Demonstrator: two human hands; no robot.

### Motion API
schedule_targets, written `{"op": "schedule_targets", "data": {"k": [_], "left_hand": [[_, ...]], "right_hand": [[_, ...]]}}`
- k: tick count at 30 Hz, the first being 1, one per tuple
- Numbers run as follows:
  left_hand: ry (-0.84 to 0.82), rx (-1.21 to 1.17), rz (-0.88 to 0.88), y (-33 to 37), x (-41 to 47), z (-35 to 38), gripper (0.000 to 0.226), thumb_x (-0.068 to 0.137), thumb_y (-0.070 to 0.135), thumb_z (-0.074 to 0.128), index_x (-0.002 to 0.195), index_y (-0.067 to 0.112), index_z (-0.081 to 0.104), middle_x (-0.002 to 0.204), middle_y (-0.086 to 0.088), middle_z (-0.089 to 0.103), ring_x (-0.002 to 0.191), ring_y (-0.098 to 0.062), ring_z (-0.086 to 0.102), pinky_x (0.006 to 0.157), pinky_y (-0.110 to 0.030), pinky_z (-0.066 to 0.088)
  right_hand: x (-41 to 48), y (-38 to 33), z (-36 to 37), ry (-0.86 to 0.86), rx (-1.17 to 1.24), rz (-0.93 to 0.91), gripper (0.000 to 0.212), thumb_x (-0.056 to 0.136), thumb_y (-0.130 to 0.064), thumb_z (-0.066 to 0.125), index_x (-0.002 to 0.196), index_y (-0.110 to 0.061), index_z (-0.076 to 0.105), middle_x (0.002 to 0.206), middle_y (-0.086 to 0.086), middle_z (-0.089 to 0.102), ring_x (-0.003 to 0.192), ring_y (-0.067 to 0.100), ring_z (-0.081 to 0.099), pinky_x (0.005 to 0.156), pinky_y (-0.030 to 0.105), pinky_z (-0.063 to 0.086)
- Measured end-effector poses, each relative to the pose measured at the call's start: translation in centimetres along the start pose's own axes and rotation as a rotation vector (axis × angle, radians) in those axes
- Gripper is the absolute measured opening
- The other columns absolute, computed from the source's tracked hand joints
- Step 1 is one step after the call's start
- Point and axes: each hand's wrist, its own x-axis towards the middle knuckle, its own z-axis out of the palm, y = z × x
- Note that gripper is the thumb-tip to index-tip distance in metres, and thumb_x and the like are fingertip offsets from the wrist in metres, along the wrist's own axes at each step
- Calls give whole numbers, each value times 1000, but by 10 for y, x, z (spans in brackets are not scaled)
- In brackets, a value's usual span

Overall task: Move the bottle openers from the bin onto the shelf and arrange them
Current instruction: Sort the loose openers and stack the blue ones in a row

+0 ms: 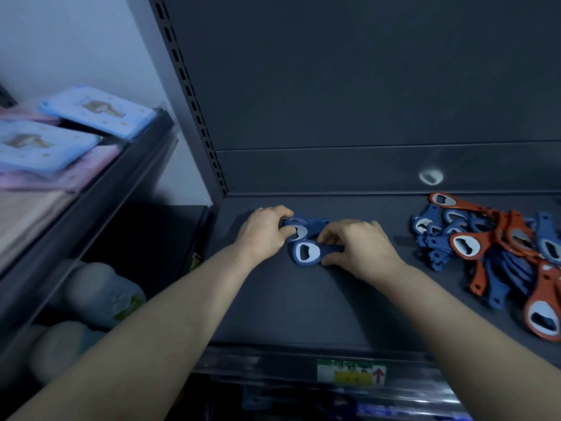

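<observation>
Three blue bottle openers [306,253] lie side by side at the left of the dark shelf [303,305], their metal heads pointing left. My left hand [262,233] grips the heads of the two far ones. My right hand [358,246] pinches the handle of the nearest one between thumb and fingers. A loose heap of blue and orange bottle openers [498,253] covers the right side of the shelf. The bin is not in view.
The shelf's back panel [364,86] rises behind, with a slotted upright [194,101] at its left. A neighbouring shelf on the left holds light blue packets [97,112], with pale bottles [100,290] below. A price label [350,372] sits on the front rail.
</observation>
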Motion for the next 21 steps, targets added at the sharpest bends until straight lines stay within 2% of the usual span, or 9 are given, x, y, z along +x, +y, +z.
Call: {"op": "schedule_targets", "data": {"k": [2, 5, 8, 11, 16, 19, 21], "left_hand": [[27, -104, -56, 0, -3, -2, 30, 97, 22, 52, 125, 21, 61, 123, 0, 66, 116, -18, 58, 101, -33, 44], [41, -115, -74, 3, -11, -5, 34, 99, 17, 44, 130, 20, 57, 129, 0, 62, 121, -18, 55, 104, -31, 42], [43, -14, -13, 12, -21, -8, 38, 97, 11, 43, 132, 19, 54, 129, -1, 60, 122, -21, 51, 101, -37, 43], [66, 93, 128, 28, -30, -7, 35, 94, 12, 51, 126, 21, 57, 122, 4, 62, 116, -19, 48, 94, -34, 44], [-196, 210, 435, 82, -34, 15, 33, 92, 32, 59, 125, 27, 59, 123, 8, 61, 116, -16, 45, 94, -30, 40], [-295, 244, 458, 108, -34, 32, 46, 90, 43, 59, 131, 24, 55, 129, 4, 55, 118, -20, 42, 98, -37, 40], [-355, 283, 439, 115, -33, 38, 51, 87, 46, 63, 133, 25, 53, 127, 2, 50, 117, -21, 42, 97, -37, 41]], "right_hand": [[10, -7, 2, 55, -17, -21, 31, 75, -33, 73, 105, -34, 64, 104, -11, 63, 104, 14, 57, 87, 33, 36], [25, -17, 6, 1, -49, -23, 31, 79, -28, 71, 109, -35, 65, 110, -6, 60, 110, 18, 54, 88, 34, 35], [17, -11, 1, 36, -24, 13, 32, 77, -31, 73, 108, -34, 66, 108, -5, 58, 111, 18, 51, 88, 34, 38], [-13, 14, -11, 136, 26, 119, 27, 79, -23, 72, 105, -28, 67, 103, -3, 59, 104, 20, 56, 82, 33, 45], [-56, 58, -24, 258, -18, 213, 29, 82, -1, 58, 101, -19, 71, 98, 6, 66, 96, 31, 62, 76, 40, 50], [-71, 66, -30, 343, -54, 214, 28, 84, -2, 56, 100, -19, 72, 98, 5, 66, 94, 31, 62, 72, 40, 51], [-78, 65, -31, 323, -49, 233, 23, 85, -12, 60, 104, -21, 70, 102, 2, 66, 97, 27, 62, 73, 36, 51]]}}
